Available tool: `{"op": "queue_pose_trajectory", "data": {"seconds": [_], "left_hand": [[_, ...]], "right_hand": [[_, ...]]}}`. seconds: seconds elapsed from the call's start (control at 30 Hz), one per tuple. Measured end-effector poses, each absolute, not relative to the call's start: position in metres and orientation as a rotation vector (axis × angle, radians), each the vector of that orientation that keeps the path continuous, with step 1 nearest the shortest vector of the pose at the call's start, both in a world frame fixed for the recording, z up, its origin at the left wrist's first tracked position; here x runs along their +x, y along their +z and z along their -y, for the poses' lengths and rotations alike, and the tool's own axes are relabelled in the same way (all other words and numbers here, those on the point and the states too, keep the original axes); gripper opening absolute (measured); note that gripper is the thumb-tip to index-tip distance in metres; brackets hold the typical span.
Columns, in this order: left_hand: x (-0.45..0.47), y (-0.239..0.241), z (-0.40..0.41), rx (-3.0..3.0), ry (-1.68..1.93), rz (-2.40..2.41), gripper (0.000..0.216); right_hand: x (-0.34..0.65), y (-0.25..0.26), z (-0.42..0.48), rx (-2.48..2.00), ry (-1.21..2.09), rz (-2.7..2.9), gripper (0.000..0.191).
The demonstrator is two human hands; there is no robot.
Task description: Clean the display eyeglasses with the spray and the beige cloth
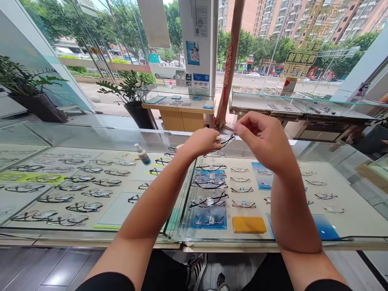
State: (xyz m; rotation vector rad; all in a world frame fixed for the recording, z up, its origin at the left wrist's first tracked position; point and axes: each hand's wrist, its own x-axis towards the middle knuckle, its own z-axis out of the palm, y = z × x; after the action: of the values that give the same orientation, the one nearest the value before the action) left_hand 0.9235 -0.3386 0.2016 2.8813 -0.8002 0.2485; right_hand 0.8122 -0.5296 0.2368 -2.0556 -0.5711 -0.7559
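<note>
Above the glass display counter (184, 238), my left hand (201, 142) is closed on a pair of eyeglasses (228, 140) with dark temples. A small white bit shows at its fingers; what it is I cannot make out. My right hand (265, 137) is raised just right of the glasses, thumb and forefinger pressed together. Whether anything thin sits in that pinch is too small to tell. A small white spray bottle (143, 155) with a blue label stands left of my left forearm. Rows of eyeglasses (212, 184) lie beneath and around my hands.
An orange-yellow case (249, 224) is near the counter's front edge, between my forearms. Potted plants (138, 109) stand beyond the counter, by the windows. A wooden cabinet (182, 117) and another glass showcase (266, 103) are farther back. My shoe (197, 268) shows below.
</note>
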Motion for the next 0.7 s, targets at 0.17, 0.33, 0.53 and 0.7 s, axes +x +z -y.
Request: {"op": "queue_pose_trajectory", "data": {"seconds": [0.17, 0.33, 0.53, 0.7], "left_hand": [[0.949, 0.173, 0.345, 3.11, 0.019, 0.818, 0.025], [0.966, 0.15, 0.347, 3.174, -0.101, 0.792, 0.025], [0.974, 0.133, 0.351, 3.195, -0.163, 0.762, 0.031], [0.975, 0.126, 0.355, 3.197, -0.164, 0.74, 0.031]], "right_hand": [[0.803, 0.243, 0.533, -2.117, -0.628, 0.642, 0.021], [0.803, 0.243, 0.533, -2.111, -0.628, 0.663, 0.022], [0.801, 0.243, 0.533, -2.118, -0.631, 0.657, 0.021], [0.801, 0.244, 0.533, -2.123, -0.625, 0.656, 0.023]]}}
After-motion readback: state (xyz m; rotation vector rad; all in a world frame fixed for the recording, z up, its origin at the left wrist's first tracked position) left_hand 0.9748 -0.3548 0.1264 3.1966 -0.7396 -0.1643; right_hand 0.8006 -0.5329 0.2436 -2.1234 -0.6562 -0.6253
